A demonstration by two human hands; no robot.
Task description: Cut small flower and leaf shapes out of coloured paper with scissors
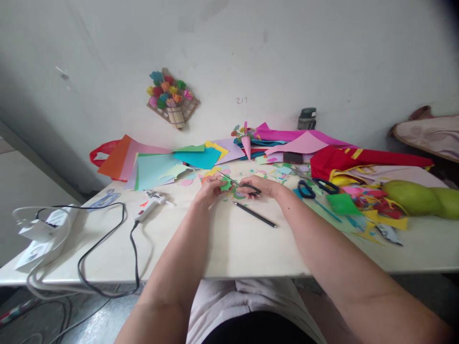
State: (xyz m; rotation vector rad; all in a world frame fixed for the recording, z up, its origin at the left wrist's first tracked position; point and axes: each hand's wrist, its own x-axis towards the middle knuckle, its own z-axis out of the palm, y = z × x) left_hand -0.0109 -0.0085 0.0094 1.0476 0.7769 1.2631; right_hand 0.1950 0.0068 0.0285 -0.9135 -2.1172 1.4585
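Observation:
In the middle of the table my left hand (211,190) pinches a small piece of green paper (225,183). My right hand (258,185) is closed around the dark handles of a pair of scissors (236,183), whose blades point left and lie at the green paper. Whether the blades are parted is too small to tell. Just below both hands a black pen (255,214) rests slantwise on the tabletop. Small coloured paper scraps (278,176) are scattered behind and around my hands.
A white glue gun (150,205) with a black cord lies left, near a power strip (50,234). Coloured sheets (152,169) are piled at the back. Right are more scissors (315,187), red cloth (344,160) and a green object (412,197). A flower decoration (172,98) hangs on the wall.

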